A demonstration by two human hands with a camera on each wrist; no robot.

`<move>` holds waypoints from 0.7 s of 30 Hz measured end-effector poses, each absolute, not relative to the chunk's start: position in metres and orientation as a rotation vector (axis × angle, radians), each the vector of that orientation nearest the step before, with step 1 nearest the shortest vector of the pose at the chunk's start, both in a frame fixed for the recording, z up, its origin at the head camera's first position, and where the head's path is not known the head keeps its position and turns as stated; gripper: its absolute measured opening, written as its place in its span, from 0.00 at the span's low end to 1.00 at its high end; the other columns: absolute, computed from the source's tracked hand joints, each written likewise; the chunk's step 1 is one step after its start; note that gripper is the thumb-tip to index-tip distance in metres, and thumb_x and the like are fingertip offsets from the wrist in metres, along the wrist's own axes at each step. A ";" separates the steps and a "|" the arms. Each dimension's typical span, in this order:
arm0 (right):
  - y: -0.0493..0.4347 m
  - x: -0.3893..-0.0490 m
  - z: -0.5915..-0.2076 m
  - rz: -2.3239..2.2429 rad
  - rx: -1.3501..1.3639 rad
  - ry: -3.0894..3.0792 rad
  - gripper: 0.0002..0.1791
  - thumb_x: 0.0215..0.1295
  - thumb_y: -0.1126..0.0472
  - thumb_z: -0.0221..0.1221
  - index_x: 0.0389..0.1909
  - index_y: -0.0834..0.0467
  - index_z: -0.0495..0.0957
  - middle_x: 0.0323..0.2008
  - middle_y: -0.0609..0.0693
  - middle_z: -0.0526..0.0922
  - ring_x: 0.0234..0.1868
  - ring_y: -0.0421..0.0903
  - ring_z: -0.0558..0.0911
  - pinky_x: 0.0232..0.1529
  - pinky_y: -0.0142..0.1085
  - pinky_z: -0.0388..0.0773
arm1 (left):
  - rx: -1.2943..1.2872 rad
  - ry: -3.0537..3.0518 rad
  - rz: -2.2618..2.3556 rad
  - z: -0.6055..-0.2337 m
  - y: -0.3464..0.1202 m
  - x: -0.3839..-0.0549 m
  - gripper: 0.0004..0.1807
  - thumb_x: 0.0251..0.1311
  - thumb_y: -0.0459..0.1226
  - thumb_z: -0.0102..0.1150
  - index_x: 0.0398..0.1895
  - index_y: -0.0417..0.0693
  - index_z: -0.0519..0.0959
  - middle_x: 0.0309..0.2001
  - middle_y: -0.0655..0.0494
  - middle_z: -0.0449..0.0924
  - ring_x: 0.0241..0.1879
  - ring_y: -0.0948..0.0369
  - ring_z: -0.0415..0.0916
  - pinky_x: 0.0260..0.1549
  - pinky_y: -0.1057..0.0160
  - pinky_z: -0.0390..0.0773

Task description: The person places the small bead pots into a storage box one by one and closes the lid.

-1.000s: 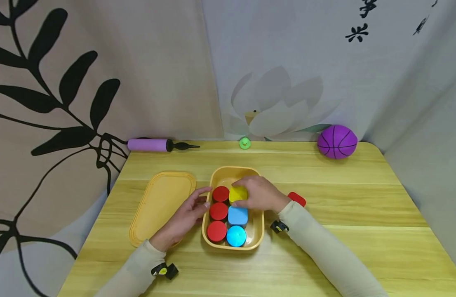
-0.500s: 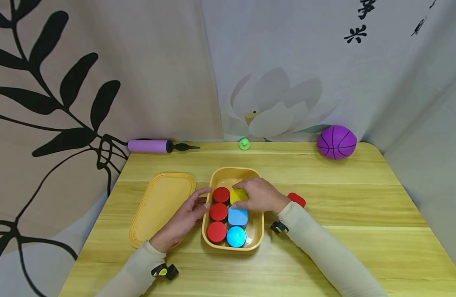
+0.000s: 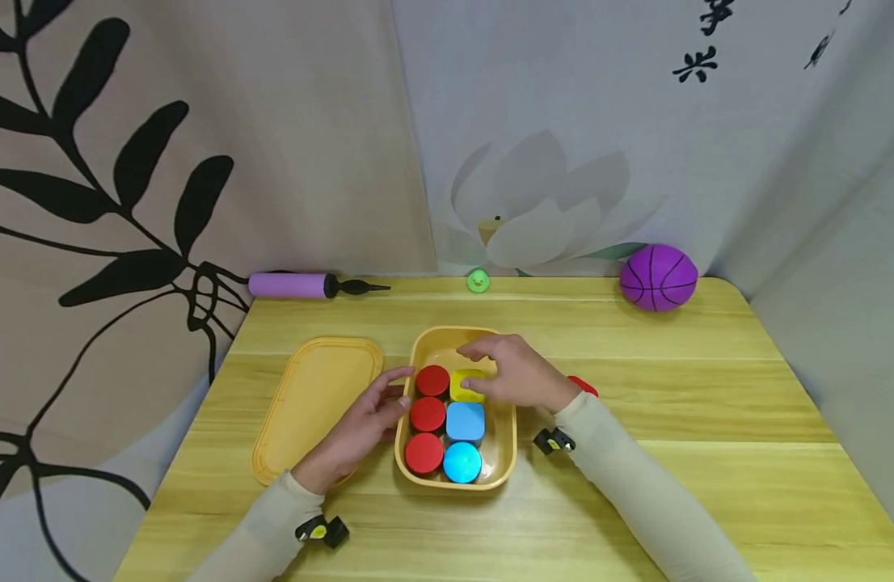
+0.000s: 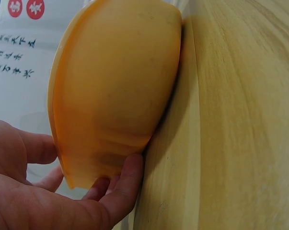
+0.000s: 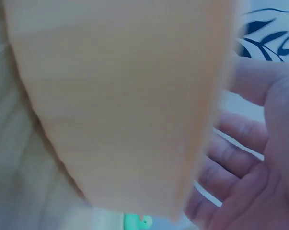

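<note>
Since half a second ago, the right hand [image 3: 520, 373] has loosened from the yellow block [image 3: 456, 390]; its thumb and forefinger are spread wide, holding nothing, the thumb over the block. That block sits in an orange box [image 3: 500, 457], right column, beyond a square blue block [image 3: 465, 421] and a round blue block [image 3: 462, 462]. Three round red blocks [image 3: 428, 414] line the left. The left hand [image 3: 360, 428] rests loosely bent fingers against the box's left side. Left of it, a lid [image 3: 319, 396] lies on the wooden table [image 3: 745, 404]; a purple ball [image 3: 659, 278] stands far right.
</note>
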State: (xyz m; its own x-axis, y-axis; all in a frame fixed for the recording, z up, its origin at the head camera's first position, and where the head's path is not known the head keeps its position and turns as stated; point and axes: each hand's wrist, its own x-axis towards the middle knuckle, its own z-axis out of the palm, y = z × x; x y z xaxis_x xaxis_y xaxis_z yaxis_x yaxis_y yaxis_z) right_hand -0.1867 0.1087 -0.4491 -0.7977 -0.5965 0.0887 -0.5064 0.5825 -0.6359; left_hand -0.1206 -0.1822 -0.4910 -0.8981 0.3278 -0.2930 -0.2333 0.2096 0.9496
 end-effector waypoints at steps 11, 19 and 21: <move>0.143 -0.182 -0.436 -1.226 -0.915 2.741 0.25 0.68 0.52 0.72 0.62 0.56 0.83 0.57 0.55 0.88 0.56 0.54 0.86 0.56 0.53 0.84 | 0.099 2.067 1.735 -0.491 -0.183 -0.121 0.28 0.83 0.46 0.50 0.81 0.65 0.61 0.74 0.42 0.65 0.68 0.46 0.70 0.52 0.56 0.80; 0.170 -0.177 -0.435 -1.225 -0.852 2.794 0.23 0.70 0.51 0.70 0.61 0.55 0.84 0.57 0.53 0.88 0.56 0.50 0.85 0.55 0.52 0.84 | 0.100 2.061 1.740 -0.491 -0.182 -0.121 0.29 0.82 0.45 0.51 0.82 0.64 0.60 0.73 0.41 0.64 0.68 0.46 0.70 0.54 0.53 0.81; 0.177 -0.176 -0.437 -1.223 -0.842 2.806 0.23 0.70 0.51 0.70 0.62 0.55 0.84 0.57 0.51 0.88 0.56 0.50 0.85 0.56 0.52 0.84 | 0.098 2.062 1.743 -0.492 -0.181 -0.121 0.29 0.82 0.45 0.51 0.82 0.64 0.60 0.73 0.41 0.64 0.68 0.46 0.70 0.54 0.53 0.81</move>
